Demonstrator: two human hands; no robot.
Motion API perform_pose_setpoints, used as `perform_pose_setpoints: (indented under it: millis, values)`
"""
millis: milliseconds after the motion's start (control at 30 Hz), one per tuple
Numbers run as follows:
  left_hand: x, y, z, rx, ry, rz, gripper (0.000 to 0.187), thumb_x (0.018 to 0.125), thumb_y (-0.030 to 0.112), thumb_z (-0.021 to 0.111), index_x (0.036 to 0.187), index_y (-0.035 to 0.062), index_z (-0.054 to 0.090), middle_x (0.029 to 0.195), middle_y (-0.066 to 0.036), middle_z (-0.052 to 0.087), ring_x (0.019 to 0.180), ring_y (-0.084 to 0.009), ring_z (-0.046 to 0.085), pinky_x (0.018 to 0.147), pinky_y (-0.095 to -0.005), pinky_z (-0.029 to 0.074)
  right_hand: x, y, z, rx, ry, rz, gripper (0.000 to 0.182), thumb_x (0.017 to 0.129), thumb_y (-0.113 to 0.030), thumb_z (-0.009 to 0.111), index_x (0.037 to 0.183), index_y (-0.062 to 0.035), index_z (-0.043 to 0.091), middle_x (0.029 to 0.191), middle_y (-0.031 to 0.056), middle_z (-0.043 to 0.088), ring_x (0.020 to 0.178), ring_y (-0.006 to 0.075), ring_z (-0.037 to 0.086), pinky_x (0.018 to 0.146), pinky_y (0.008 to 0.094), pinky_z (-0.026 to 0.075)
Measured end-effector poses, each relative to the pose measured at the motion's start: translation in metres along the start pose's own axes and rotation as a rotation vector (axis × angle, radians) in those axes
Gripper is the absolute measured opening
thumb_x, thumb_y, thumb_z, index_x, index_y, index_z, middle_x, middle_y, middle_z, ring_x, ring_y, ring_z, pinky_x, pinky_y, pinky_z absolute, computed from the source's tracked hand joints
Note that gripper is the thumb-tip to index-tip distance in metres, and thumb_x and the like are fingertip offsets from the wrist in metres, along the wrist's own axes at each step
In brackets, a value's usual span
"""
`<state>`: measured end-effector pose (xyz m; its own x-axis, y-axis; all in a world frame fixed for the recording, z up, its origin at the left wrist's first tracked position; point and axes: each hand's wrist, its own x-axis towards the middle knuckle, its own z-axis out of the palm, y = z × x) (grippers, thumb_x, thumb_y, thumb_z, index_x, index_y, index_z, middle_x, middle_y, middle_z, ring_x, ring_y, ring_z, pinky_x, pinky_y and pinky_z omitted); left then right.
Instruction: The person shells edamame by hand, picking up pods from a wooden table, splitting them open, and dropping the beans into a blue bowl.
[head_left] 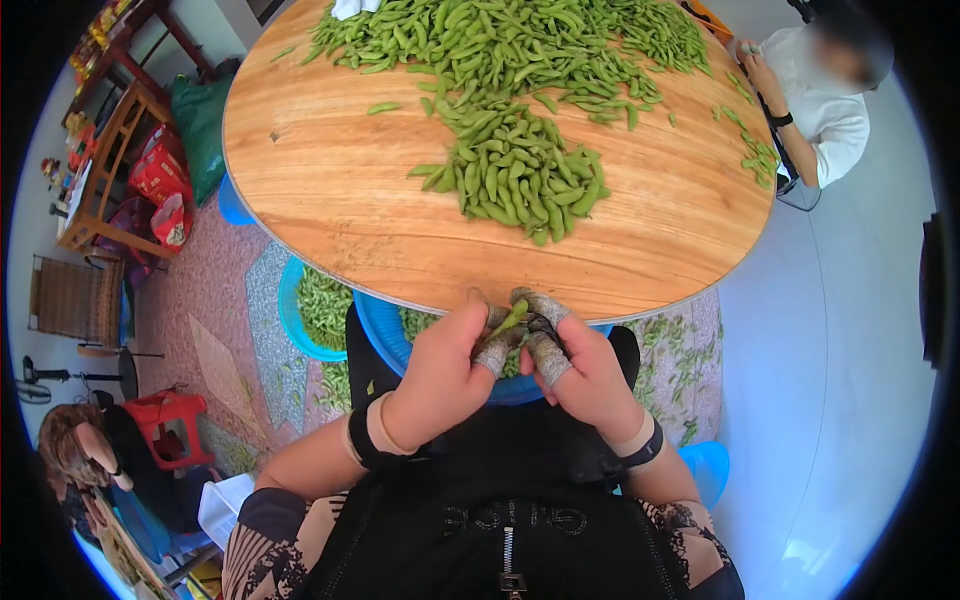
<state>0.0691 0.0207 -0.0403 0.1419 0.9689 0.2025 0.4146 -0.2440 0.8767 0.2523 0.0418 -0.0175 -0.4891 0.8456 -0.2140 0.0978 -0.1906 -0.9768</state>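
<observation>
wooden bench (330,200), green pods (500,45) heaped from its twelve o'clock side toward the middle.
one pod (513,316), at the six o'clock edge, sits between the left hand (440,370) and the right hand (595,375), their wrapped fingers (549,357) drawn in close around it; the nearest heap (525,175) lies at twelve o'clock from them, a blue basin (375,328) below. the pod should be light, pliant under a firm skin, its seeds easily bruised, and best pinched near its ends.
</observation>
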Motion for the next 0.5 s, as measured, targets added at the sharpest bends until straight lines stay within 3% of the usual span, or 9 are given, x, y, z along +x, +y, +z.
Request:
perform_pose_setpoints:
  millis: [33, 100, 233, 300, 400, 433, 500]
  values:
    - [-0.003, 0.003, 0.0, 0.0, 0.001, 0.0, 0.012, 0.085, -0.002, 0.056, 0.097, -0.0006, 0.053, 0.079, -0.009, 0.063, 0.067, -0.0141, 0.06, 0.058, -0.0277, 0.046, 0.001, -0.004, 0.0, 0.12, -0.016, 0.113, 0.038, 0.088, -0.001, 0.048, 0.125, -0.0049, 0.05, 0.078, 0.0009, 0.057, 0.058, 0.0079, 0.05, 0.053, 0.0214, 0.042]
    - [-0.006, 0.011, -0.001, 0.422, 0.087, 0.191, 0.013, 0.082, 0.001, 0.062, 0.093, -0.0003, 0.055, 0.078, -0.013, 0.062, 0.065, -0.0171, 0.061, 0.056, -0.0299, 0.048, 0.004, -0.006, 0.0, 0.223, -0.045, 0.136, 0.036, 0.089, -0.002, 0.047, 0.125, -0.0064, 0.05, 0.075, -0.0009, 0.054, 0.055, 0.0059, 0.045, 0.049, 0.0202, 0.038]
    - [-0.005, 0.003, -0.013, 0.31, 0.0, 0.131, 0.021, 0.083, 0.006, 0.066, 0.1, -0.0018, 0.057, 0.082, -0.011, 0.064, 0.064, -0.0149, 0.061, 0.057, -0.0283, 0.049, 0.001, -0.012, -0.005, 0.57, -0.131, 0.307, 0.03, 0.093, -0.006, 0.044, 0.123, -0.0076, 0.051, 0.071, -0.0033, 0.048, 0.052, 0.0035, 0.04, 0.045, 0.019, 0.035]
    - [0.001, 0.004, -0.024, -0.819, -0.301, -0.524, 0.027, 0.082, 0.009, 0.068, 0.105, -0.0022, 0.058, 0.081, -0.007, 0.064, 0.062, -0.0123, 0.06, 0.057, -0.0259, 0.049, -0.003, -0.01, -0.008, 0.647, -0.183, 0.342, 0.029, 0.094, -0.007, 0.045, 0.122, -0.0073, 0.052, 0.071, -0.0033, 0.048, 0.052, 0.0033, 0.039, 0.045, 0.0186, 0.034]
    - [0.005, 0.001, -0.031, -0.964, -0.407, -0.593, 0.025, 0.086, 0.014, 0.067, 0.103, -0.001, 0.057, 0.083, -0.005, 0.063, 0.063, -0.0066, 0.058, 0.056, -0.0249, 0.047, -0.005, -0.007, -0.007, 0.684, -0.235, 0.345, 0.025, 0.095, -0.011, 0.045, 0.119, -0.0068, 0.052, 0.071, -0.0029, 0.048, 0.052, 0.003, 0.039, 0.045, 0.0185, 0.034]
    - [0.004, 0.001, -0.029, -0.963, -0.407, -0.594, 0.025, 0.086, 0.014, 0.067, 0.103, -0.001, 0.057, 0.083, -0.005, 0.063, 0.063, -0.0066, 0.058, 0.056, -0.0249, 0.047, -0.006, -0.006, -0.007, 0.641, -0.234, 0.314, 0.023, 0.097, -0.015, 0.046, 0.117, -0.0066, 0.052, 0.071, -0.0024, 0.048, 0.052, 0.003, 0.039, 0.044, 0.0188, 0.034]
    - [0.001, 0.001, -0.024, -0.193, -0.273, -0.22, 0.023, 0.081, 0.01, 0.068, 0.099, 0.0004, 0.057, 0.081, -0.007, 0.062, 0.064, -0.0142, 0.062, 0.056, -0.028, 0.048, -0.004, -0.007, -0.003, 0.547, -0.188, 0.308, 0.022, 0.097, -0.014, 0.045, 0.116, -0.0067, 0.052, 0.072, -0.0022, 0.049, 0.052, 0.0032, 0.039, 0.045, 0.0189, 0.034]
